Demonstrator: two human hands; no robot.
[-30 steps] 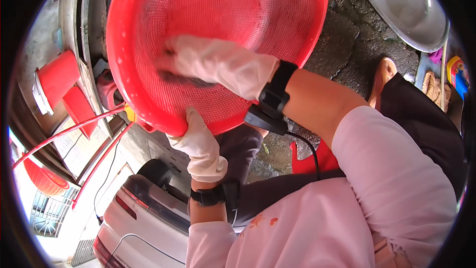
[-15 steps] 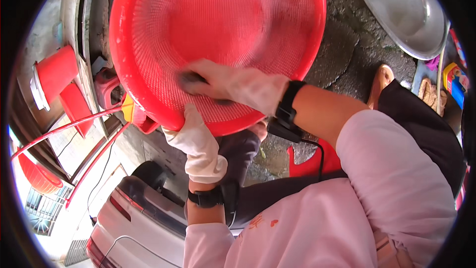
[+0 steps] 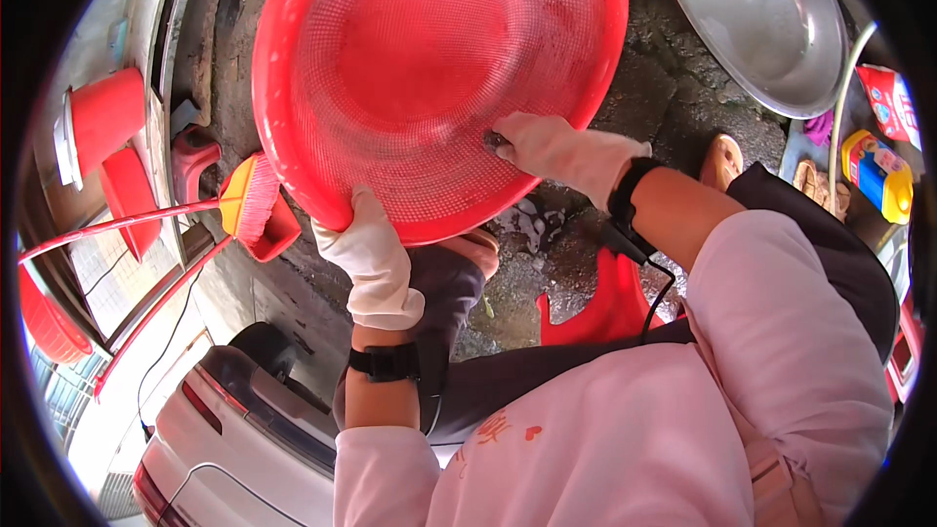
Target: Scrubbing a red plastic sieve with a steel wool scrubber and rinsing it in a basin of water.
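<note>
A large round red plastic mesh basket (image 3: 322,151) is tilted in front of me, its inside facing up toward me. My left hand (image 3: 369,259), in a white glove, grips the basket's near left rim, with the thumb over the edge. My right hand (image 3: 561,151), also gloved in white, is inside the basket near its right side. Its fingers are closed round a dark grey scouring pad (image 3: 496,141), mostly hidden by the glove, which lies against the mesh wall.
A shiny metal basin (image 3: 771,29) holding sudsy water stands at the far right. Near it are a yellow-capped blue bottle (image 3: 878,174) and a pale hose (image 3: 847,78). A red stool (image 3: 600,307) is below my right arm; a red-and-yellow broom (image 3: 251,197) leans at left.
My right hand has moved the scouring pad rightward along the mesh, from the near left part of the basket to its right side. My left hand keeps its hold on the rim.
</note>
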